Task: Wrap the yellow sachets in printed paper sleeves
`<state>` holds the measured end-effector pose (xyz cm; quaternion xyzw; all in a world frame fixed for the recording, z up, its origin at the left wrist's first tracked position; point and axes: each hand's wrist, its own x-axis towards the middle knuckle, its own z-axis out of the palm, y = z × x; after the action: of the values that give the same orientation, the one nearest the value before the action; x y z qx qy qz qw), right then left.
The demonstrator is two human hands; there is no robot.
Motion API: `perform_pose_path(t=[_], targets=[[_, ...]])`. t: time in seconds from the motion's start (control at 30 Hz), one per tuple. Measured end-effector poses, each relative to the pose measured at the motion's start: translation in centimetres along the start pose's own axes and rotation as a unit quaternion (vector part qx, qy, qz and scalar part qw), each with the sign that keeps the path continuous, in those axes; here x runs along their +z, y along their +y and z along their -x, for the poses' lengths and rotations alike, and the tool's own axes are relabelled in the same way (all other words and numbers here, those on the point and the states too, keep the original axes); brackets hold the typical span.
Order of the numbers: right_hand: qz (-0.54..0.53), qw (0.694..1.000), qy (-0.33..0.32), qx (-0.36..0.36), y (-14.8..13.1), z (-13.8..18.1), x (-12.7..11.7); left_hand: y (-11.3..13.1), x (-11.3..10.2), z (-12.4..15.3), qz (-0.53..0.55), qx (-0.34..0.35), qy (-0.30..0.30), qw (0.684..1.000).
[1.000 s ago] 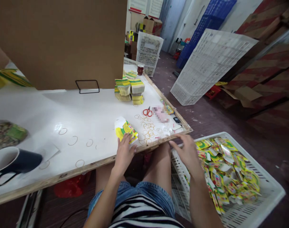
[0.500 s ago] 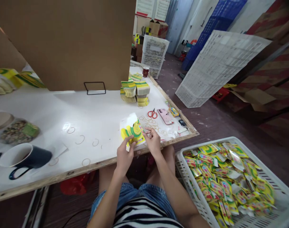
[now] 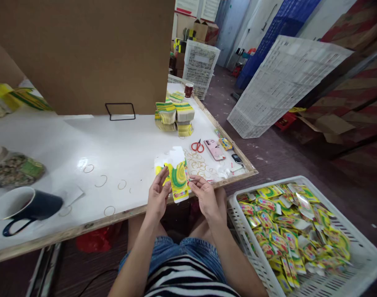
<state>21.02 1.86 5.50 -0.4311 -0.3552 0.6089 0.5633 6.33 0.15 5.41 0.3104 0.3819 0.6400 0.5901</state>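
Observation:
Between my two hands is a small yellow-and-green printed carton [image 3: 179,181], held up over the table's front edge with its white end flaps sticking up at the far end. My left hand [image 3: 158,194] grips the carton's left edge between thumb and fingers. On the opposite edge, the fingers and thumb of my right hand [image 3: 203,194] pinch the side. Behind the held carton, more white and yellow card lies on the table, partly hidden by it and by my left fingers.
Stacked flat cartons [image 3: 176,115], red-handled scissors [image 3: 197,146], rubber bands [image 3: 197,163] and a pink phone [image 3: 215,149] lie on the white table [image 3: 92,144]. A dark mug [image 3: 43,206] stands left. At lower right, a white crate [image 3: 302,180] holds many cartons.
The carton has been lifted and turned so its printed face shows more upright and nearer me. My right hand has moved slightly lower, onto its right edge; the view has shifted slightly.

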Motion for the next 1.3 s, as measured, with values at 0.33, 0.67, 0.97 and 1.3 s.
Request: perform_pose_path(t=[0.33, 0.67, 0.97, 1.3], targets=[[-0.031, 0.996, -0.063, 0.049, -0.6, 1.6, -0.3, -0.3, 0.4, 1.3, 0.123, -0.069, -0.177, 0.974], [0.165, 0.984, -0.059, -0.040, -1.2, 2.6, -0.6, -1.0, 0.9, 0.7, 0.031, -0.036, -0.062, 0.997], [0.267, 0.956, 0.026, -0.121, -0.5, 2.7, -0.7, -1.0, 1.7, 0.8, -0.068, 0.015, -0.008, 0.998], [0.212, 0.953, -0.178, -0.120, -4.7, 2.0, -2.5, 1.6, 1.7, 2.3, -0.118, -0.013, -0.178, 0.977]])
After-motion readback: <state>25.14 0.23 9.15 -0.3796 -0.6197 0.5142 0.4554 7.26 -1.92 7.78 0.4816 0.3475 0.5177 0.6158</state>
